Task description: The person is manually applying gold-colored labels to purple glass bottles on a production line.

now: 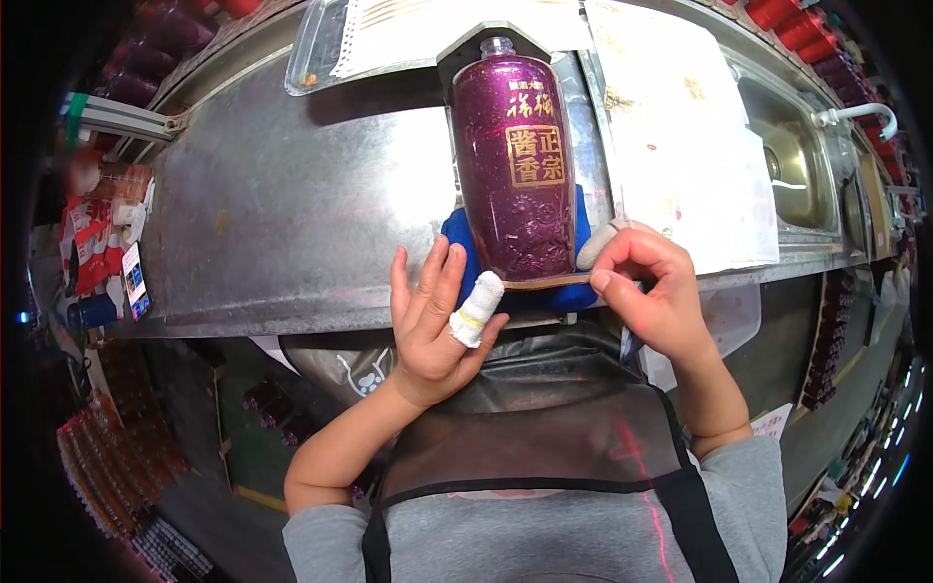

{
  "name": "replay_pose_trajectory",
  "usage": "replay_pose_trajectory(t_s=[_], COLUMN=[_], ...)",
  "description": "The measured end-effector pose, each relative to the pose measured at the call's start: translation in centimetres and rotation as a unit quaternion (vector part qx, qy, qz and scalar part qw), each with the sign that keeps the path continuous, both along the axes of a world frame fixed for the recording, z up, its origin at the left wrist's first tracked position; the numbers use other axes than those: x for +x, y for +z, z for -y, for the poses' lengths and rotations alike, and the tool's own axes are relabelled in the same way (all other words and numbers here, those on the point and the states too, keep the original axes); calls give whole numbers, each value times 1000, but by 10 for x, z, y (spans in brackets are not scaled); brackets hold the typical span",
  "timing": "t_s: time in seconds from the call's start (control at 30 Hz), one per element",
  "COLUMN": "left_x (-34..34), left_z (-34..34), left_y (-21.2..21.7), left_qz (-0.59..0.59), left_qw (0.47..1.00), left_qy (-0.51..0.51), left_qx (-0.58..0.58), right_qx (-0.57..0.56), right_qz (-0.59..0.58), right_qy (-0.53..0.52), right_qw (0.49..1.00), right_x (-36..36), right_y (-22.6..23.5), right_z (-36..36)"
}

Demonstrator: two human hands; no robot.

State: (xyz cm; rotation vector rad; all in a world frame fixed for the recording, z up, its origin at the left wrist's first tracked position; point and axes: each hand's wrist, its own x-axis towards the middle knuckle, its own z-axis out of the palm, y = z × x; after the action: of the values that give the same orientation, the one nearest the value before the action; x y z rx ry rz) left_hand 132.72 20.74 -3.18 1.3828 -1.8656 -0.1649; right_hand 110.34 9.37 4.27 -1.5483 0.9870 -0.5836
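Note:
A glittery purple bottle point(513, 209) with gold lettering lies on its back, its base toward me and its clear neck at a dark angular holder point(457, 51). Beneath its lower part is a bunched blue cloth point(457, 233). Across the base edge runs a thin brownish-gold strip point(549, 283), pinched at its right end between thumb and forefinger of my right hand point(656, 287). My left hand point(432, 330) has its fingers stretched out. Its forefinger, in a white finger cover point(476, 309) with a yellow band, touches the strip's left end at the base.
White sheets point(680, 146) with brownish stains cover the bench to the right, before a metal sink point(792, 155) with a white tap point(860, 119). A clear tray point(316, 49) sits at the back. Left of the metal worktop point(292, 194) lie a phone point(134, 277) and red packets point(87, 233).

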Motion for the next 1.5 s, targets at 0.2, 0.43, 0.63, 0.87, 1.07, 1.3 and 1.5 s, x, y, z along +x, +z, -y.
replay_pose_trajectory(t_s=[0.2, 0.43, 0.63, 0.87, 1.07, 1.3, 1.5], left_x=[-2, -6, -22, -12, -3, -9, -9], left_z=[8, 19, 41, 42, 5, -9, -6], left_y=[12, 35, 43, 22, 11, -4, -2], left_qz=[36, 120, 146, -40, -68, -70, -30], left_qw=[999, 991, 987, 998, 997, 996, 999], left_qy=[-4, 20, -15, 33, 32, 35, 27], left_qx=[-24, -48, -60, -45, 11, 43, 23], right_qx=[-5, -18, -50, -36, -85, -290, -268], right_qz=[2, 5, -6, -6, -13, -85, -30], right_qy=[1, 17, 3, 7, -44, -85, -93], right_qw=[1000, 1000, 999, 999, 995, 949, 958], right_x=[1, 3, 5, 12, 22, 50, 47], right_y=[-7, -14, -17, -6, -7, -20, -25], right_z=[0, 2, 0, -7, -22, -34, -30])
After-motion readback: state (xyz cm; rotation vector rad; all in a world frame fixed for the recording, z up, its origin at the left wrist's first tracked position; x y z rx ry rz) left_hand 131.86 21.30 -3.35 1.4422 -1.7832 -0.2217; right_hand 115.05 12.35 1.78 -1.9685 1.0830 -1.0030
